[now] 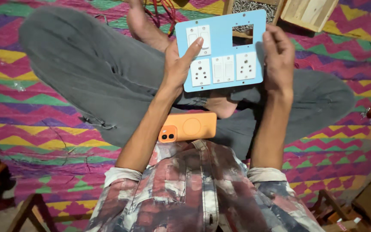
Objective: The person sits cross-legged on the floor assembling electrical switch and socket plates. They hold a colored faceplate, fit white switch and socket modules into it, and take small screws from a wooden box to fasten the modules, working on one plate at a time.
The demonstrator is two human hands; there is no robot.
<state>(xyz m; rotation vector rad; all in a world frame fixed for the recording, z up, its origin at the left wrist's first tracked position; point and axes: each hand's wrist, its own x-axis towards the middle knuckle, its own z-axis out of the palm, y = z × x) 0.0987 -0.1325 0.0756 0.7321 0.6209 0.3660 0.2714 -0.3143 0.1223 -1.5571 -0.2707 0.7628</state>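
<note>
Head view looks down on a person seated cross-legged in grey trousers [86, 73] on a zigzag-patterned mat [31, 111] of pink, yellow, green and purple. Both hands hold up a light blue switch panel [222, 36] over the lap, toward the far side of the scene. Left hand [180, 64] grips the panel's left edge, thumb laid across the front onto a white rocker switch [198, 41], the other fingers behind the plate and out of sight. Right hand [278, 56] closes on the right edge, fingers curled around it. White round-pin sockets [201, 72] and more switches fill the panel's lower row (one rectangular cutout [242, 29] at the upper right stands open). An orange phone [187, 127] lies back-up on the lap, near the checked shirt [198, 193], between the forearms. A pale wooden box [308, 13] sits far right, just beyond the panel.
</note>
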